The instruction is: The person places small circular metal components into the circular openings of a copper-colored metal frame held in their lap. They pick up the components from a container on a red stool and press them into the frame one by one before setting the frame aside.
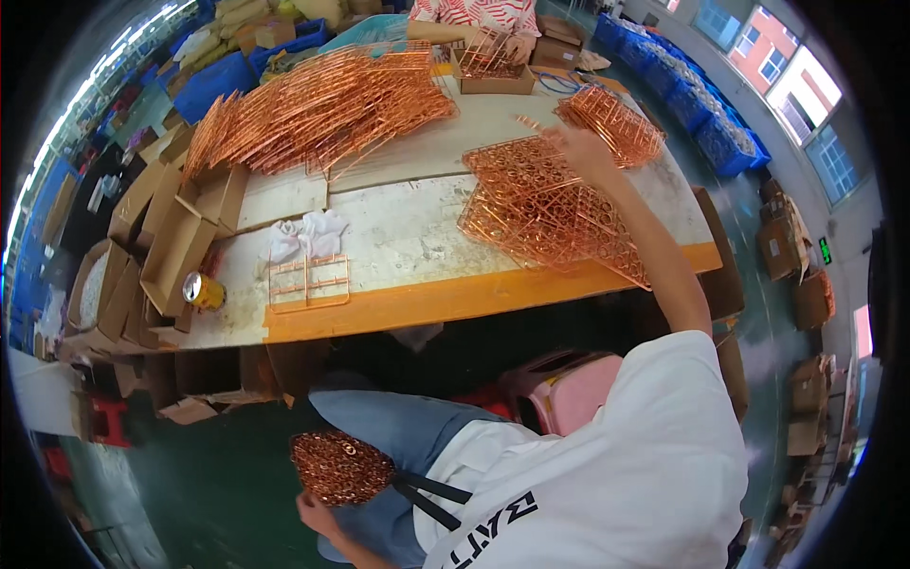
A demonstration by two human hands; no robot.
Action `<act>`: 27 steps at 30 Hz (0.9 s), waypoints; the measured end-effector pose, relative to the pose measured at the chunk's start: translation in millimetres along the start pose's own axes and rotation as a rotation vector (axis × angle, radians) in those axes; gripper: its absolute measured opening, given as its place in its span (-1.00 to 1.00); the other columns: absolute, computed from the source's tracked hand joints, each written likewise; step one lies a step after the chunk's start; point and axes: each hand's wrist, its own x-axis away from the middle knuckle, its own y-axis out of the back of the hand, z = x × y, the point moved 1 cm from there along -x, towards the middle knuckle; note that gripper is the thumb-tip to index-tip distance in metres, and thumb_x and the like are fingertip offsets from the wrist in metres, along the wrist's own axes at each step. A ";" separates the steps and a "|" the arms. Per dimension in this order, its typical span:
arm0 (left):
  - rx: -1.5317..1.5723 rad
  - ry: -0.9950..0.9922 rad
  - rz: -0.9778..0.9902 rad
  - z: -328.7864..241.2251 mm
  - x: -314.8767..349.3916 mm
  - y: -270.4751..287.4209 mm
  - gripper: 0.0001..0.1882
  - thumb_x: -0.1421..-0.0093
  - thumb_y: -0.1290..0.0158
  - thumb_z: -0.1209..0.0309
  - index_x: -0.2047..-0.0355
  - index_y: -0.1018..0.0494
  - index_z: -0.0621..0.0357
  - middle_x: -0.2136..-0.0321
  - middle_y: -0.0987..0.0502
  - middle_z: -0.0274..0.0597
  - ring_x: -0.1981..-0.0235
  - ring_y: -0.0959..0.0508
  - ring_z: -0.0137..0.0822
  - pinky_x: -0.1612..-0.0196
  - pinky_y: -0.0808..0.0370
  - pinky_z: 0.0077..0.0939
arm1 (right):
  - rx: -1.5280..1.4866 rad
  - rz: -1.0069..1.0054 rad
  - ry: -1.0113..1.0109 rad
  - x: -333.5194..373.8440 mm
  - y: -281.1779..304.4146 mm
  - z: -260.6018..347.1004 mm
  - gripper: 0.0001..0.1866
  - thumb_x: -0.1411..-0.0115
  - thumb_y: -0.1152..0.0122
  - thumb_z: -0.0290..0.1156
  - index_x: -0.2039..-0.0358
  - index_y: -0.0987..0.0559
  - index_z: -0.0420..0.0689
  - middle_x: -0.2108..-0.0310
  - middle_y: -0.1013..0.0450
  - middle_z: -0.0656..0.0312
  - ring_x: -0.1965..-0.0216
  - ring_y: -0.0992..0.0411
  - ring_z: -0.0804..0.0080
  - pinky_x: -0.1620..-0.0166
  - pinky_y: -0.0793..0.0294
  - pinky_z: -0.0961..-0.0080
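My right arm stretches over the table, and my right hand (580,154) is closed on a thin copper-coloured strip (528,122) that sticks out to its left. Beneath that hand lies a stack of copper-coloured wire racks (555,211) with many small rings. Down by my left thigh, my left hand (317,514) curls at the lower edge of a bundle of small copper-coloured rings (341,467); its fingertips are partly hidden. Two black straps (431,495) run from the bundle toward my white shirt. A single wire rack (309,283) lies at the table's near edge.
A large pile of copper-coloured racks (322,109) covers the table's far left, and a smaller pile (614,123) its right. Across the table a person's hand (517,47) works at a cardboard box (493,83). A yellow can (204,290) and white cloth (308,235) stand left, beside cardboard boxes (178,256).
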 end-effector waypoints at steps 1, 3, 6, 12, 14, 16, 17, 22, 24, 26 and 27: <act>0.207 -0.071 -0.118 -28.8 1.0 19.3 -0.81 -0.19 0.09 0.43 0.30 -0.43 0.32 0.36 -0.52 0.02 0.34 -0.54 -0.12 0.27 -0.46 -0.32 | -0.030 -0.108 -0.040 7.0 20.0 -14.2 -0.63 -0.17 0.03 -0.28 0.01 -0.39 -0.07 0.27 -0.45 -0.06 0.19 -0.42 0.11 0.11 -0.33 0.25; 0.571 -0.001 -0.245 -67.8 9.7 46.8 -0.83 -0.20 0.09 0.46 0.31 -0.43 0.32 0.34 -0.52 -0.07 0.33 -0.54 -0.20 0.27 -0.46 -0.39 | -0.133 -0.389 -0.023 18.9 52.2 -22.1 -0.64 -0.20 0.01 -0.24 0.06 -0.40 -0.17 0.28 -0.49 0.02 0.19 -0.43 0.19 0.15 -0.36 0.34; 1.172 0.203 -0.030 -118.0 30.8 61.8 -0.78 -0.18 0.12 0.53 0.16 -0.37 0.33 0.25 -0.50 -0.01 0.16 -0.50 -0.20 0.15 -0.48 -0.37 | -1.157 -0.422 0.048 62.8 74.9 71.7 -0.67 -0.24 0.04 -0.26 0.11 -0.43 -0.24 0.23 -0.48 0.18 0.17 -0.43 0.37 0.11 -0.40 0.42; 1.938 0.018 0.555 -250.2 90.5 73.1 -0.24 -0.05 -0.11 0.43 -0.20 0.04 0.12 -0.04 -0.29 0.08 -0.09 -0.31 -0.11 0.01 -0.40 -0.24 | -2.062 0.440 -0.285 238.8 -99.8 311.4 -0.69 -0.22 -0.02 -0.30 0.09 -0.41 -0.22 0.16 -0.45 0.15 0.13 -0.43 0.38 0.10 -0.45 0.48; 2.001 0.147 0.272 -208.1 84.9 73.9 -0.18 0.04 -0.20 0.53 -0.17 0.03 0.10 0.01 -0.34 0.06 -0.04 -0.37 -0.16 0.02 -0.40 -0.31 | -2.128 0.814 -0.230 290.8 -132.9 372.7 -0.68 -0.23 -0.01 -0.30 0.07 -0.41 -0.20 0.13 -0.44 0.16 0.09 -0.41 0.38 0.05 -0.42 0.47; 1.753 0.331 -0.049 -140.0 79.3 63.7 -0.29 0.07 -0.15 0.66 -0.07 -0.08 0.14 0.16 -0.44 -0.02 0.12 -0.48 -0.25 0.11 -0.46 -0.45 | -2.046 1.243 -0.084 332.8 -152.1 420.6 -0.67 -0.24 0.01 -0.33 0.03 -0.38 -0.20 0.07 -0.40 0.15 -0.01 -0.33 0.36 -0.06 -0.31 0.41; 1.764 0.354 -0.157 -112.3 82.3 67.2 -0.41 0.06 -0.11 0.69 0.02 -0.15 0.19 0.28 -0.48 -0.10 0.26 -0.52 -0.33 0.20 -0.50 -0.52 | -2.021 1.326 -0.070 348.4 -165.1 434.9 -0.67 -0.24 0.01 -0.33 0.03 -0.38 -0.20 0.07 -0.40 0.15 -0.01 -0.33 0.36 -0.06 -0.31 0.41; 1.595 0.428 -0.180 7.5 105.2 50.5 -0.42 0.03 -0.12 0.66 -0.01 -0.18 0.20 0.28 -0.47 -0.15 0.28 -0.52 -0.34 0.26 -0.51 -0.52 | -1.399 2.082 0.040 370.7 -225.2 476.8 -0.70 -0.20 0.00 -0.45 0.07 -0.40 -0.27 0.09 -0.41 0.14 0.10 -0.40 0.35 -0.04 -0.37 0.38; 1.550 0.482 -0.241 17.7 100.4 37.0 -0.44 0.02 -0.12 0.63 0.00 -0.19 0.20 0.26 -0.47 -0.13 0.29 -0.53 -0.33 0.26 -0.51 -0.51 | -1.084 2.088 0.296 364.1 -250.8 493.6 -0.73 -0.15 -0.09 -0.49 0.14 -0.46 -0.30 0.20 -0.47 0.16 0.19 -0.46 0.39 0.11 -0.52 0.48; 1.376 0.494 -0.290 43.4 97.0 25.4 -0.42 -0.01 -0.11 0.62 -0.02 -0.13 0.23 0.26 -0.48 -0.07 0.27 -0.53 -0.32 0.25 -0.53 -0.50 | -0.992 2.147 0.307 368.0 -266.8 516.6 -0.74 -0.15 -0.09 -0.49 0.15 -0.46 -0.31 0.23 -0.47 0.14 0.22 -0.47 0.39 0.13 -0.53 0.48; 1.372 0.501 -0.300 55.1 93.3 19.8 -0.42 -0.01 -0.11 0.62 -0.02 -0.13 0.23 0.26 -0.48 -0.07 0.27 -0.53 -0.32 0.25 -0.53 -0.50 | -0.923 2.186 0.299 369.9 -274.6 526.8 -0.74 -0.15 -0.10 -0.49 0.15 -0.46 -0.32 0.25 -0.48 0.13 0.25 -0.49 0.38 0.16 -0.54 0.49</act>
